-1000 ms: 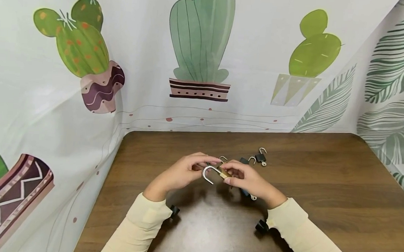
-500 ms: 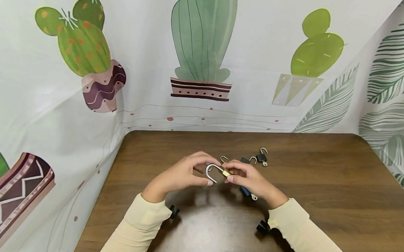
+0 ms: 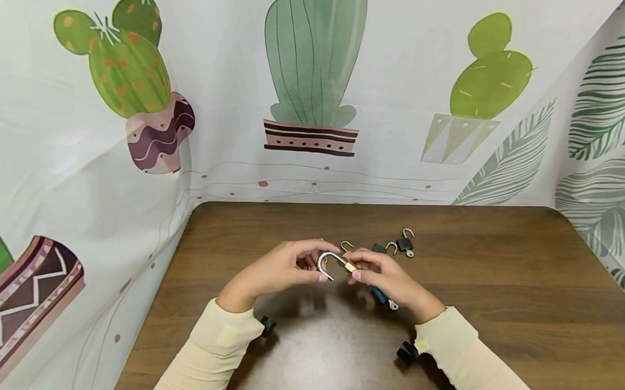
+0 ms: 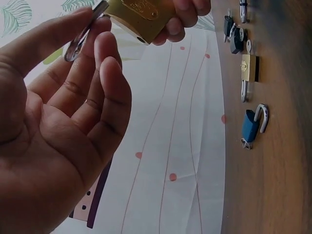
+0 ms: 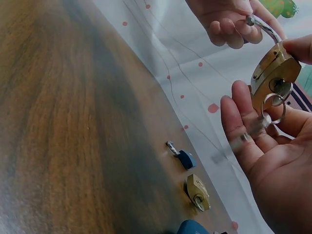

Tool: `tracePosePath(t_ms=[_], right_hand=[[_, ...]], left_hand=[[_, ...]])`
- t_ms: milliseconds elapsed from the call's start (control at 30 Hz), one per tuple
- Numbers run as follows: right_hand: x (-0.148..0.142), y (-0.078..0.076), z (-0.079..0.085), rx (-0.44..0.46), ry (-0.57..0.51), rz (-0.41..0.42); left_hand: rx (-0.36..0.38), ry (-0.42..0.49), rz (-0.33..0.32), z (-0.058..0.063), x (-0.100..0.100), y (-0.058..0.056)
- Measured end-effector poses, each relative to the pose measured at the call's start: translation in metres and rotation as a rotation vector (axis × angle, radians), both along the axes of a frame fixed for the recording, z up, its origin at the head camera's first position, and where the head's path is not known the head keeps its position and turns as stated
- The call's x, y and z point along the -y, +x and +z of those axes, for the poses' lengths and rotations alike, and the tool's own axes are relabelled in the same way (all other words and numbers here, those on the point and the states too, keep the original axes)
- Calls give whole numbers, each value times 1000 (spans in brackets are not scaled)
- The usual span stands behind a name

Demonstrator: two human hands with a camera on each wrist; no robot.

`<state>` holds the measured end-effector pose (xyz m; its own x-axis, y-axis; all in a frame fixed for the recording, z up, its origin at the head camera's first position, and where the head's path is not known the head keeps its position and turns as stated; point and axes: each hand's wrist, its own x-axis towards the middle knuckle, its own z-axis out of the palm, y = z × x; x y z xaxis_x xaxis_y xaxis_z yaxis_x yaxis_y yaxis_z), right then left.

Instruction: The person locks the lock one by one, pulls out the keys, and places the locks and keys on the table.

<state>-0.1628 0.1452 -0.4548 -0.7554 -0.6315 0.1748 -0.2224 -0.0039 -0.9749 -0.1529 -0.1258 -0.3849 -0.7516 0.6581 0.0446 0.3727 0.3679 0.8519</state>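
Several padlocks [image 3: 404, 244] near right hand [image 3: 387, 274]

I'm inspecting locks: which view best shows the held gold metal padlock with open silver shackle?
The right wrist view: the padlock appears large there, keyhole and shackle included. The left wrist view crops its body at the top; the head view shows it small, partly covered by the right hand.

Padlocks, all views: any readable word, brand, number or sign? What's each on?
None readable.
Held brass padlock: raised marking in an oval badge, too unclear to read.
Smaller brass padlock on the table: round emblem, too small.
Key ring on the held padlock: what dangles there is blurred.
Blue padlock, black padlocks: no lettering discernible.
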Motion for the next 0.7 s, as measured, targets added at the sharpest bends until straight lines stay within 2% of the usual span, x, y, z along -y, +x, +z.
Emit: tracePosePath(t_ms=[200, 500, 600, 700], right_hand=[[-1, -1, 0, -5, -10, 22], [4, -2, -5, 97, -174, 157], [6, 0, -5, 120, -159, 156], [8, 2, -4, 123, -104, 116]], left_hand=[[-5, 31, 7, -1, -1, 0], [-29, 37, 83, -7, -7, -1], [-17, 36, 107, -7, -8, -1], [-4, 41, 130, -8, -9, -2]])
